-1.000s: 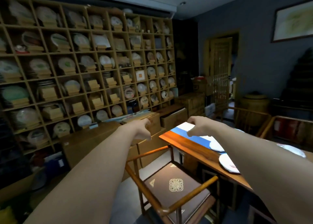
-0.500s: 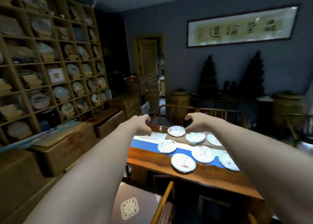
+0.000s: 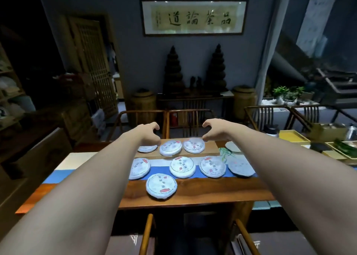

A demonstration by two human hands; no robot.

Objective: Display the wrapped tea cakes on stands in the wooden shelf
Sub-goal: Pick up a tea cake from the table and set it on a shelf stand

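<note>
Several round tea cakes in white paper lie flat on the wooden table, most on a blue and white runner. The nearest tea cake is at the front, another tea cake in the middle row, and a far tea cake at the back. My left hand hovers over the back row's left end with loosely curled fingers, holding nothing. My right hand hovers above the far tea cake, fingers curled downward, empty. The wooden shelf shows only as a dim strip at the far left.
Two chair arms stand close below me in front of the table. More wooden chairs line the far side. Trays and a yellow box sit on the table's right end. Wooden boxes are stacked at the left.
The view has swung right, from the shelf to the table with the tea cakes. Both hands stay stretched forward and now hang over the back row of cakes.
</note>
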